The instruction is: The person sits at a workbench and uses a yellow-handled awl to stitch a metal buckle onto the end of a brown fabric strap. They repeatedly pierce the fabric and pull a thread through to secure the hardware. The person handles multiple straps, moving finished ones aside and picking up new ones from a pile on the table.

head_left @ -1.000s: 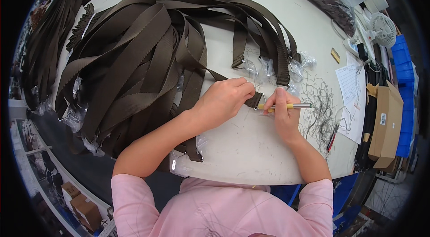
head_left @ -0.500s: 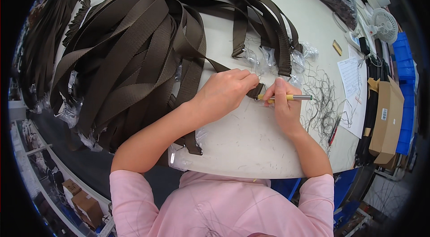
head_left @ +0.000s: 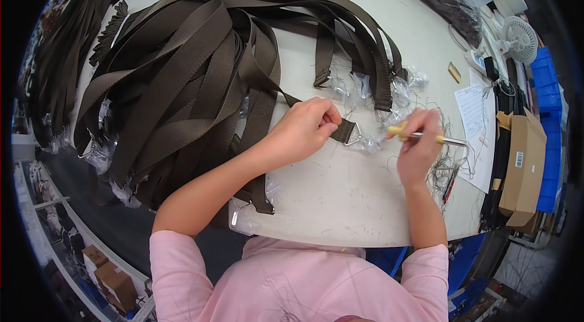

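Note:
My left hand (head_left: 299, 132) pinches a dark brown webbing strap (head_left: 345, 131) close to its end, over the pale table. A metal ring (head_left: 356, 132) sits at that end, with crumpled clear plastic (head_left: 367, 144) about it. To the right, my right hand (head_left: 420, 148) is closed round a slim pen-like tool (head_left: 453, 141) with yellow parts and a metal shaft. The tool is held apart from the strap, and the fingers are slightly blurred. A large heap of the same straps (head_left: 182, 79) lies left of my hands.
Loose dark threads (head_left: 443, 167) lie right of my right hand, beside a red pen (head_left: 451, 185) and a paper sheet (head_left: 471, 109). Farther right stand a small white fan (head_left: 519, 39), a cardboard box (head_left: 520, 170) and blue bins (head_left: 549, 133). Plastic-wrapped strap ends (head_left: 389, 100) lie ahead.
My right hand has moved right, away from the strap end, and the tool has turned in it. The ring and its plastic now show. My left hand has shifted slightly left, still on the strap.

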{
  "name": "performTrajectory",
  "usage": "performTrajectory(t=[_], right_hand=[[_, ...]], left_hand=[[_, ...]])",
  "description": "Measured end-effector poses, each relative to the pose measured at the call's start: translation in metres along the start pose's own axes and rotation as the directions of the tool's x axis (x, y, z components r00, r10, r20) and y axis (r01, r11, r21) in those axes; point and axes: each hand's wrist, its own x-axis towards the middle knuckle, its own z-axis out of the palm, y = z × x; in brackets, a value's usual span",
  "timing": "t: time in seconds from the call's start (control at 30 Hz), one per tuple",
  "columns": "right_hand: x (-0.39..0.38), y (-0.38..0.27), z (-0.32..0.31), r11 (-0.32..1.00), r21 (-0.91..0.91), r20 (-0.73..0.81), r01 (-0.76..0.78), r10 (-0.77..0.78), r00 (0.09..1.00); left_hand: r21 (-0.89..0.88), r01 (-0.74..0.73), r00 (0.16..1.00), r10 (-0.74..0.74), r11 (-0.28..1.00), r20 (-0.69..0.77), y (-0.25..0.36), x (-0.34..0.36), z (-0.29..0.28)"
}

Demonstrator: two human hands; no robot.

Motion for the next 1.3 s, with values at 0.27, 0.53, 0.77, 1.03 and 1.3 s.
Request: performTrajectory(t=[0.27, 0.53, 0.77, 1.03, 1.3], right_hand=[[-0.025, 0.018, 0.015, 0.962, -0.254, 0.255, -0.096, 0.162, 0.953], [-0.028, 0.020, 0.021, 0.960, -0.280, 0.280, -0.020, 0.101, 0.955], [-0.028, 0.021, 0.022, 0.953, -0.301, 0.274, -0.024, 0.110, 0.955], [-0.028, 0.023, 0.021, 0.945, -0.326, 0.284, 0.014, 0.084, 0.955], [-0.029, 0.022, 0.023, 0.949, -0.314, 0.272, -0.025, 0.115, 0.955]], left_hand=[[0.252, 0.040, 0.999, -0.040, 0.967, -0.002, 0.009, 0.018, 0.007], [0.283, 0.052, 0.997, -0.067, 0.958, 0.047, 0.007, 0.020, 0.003], [0.299, 0.053, 0.994, -0.078, 0.953, 0.073, 0.008, 0.020, 0.002], [0.294, 0.029, 0.997, -0.047, 0.955, 0.055, 0.005, 0.020, 0.003], [0.301, 0.017, 0.998, -0.034, 0.954, 0.052, 0.004, 0.019, 0.003]])
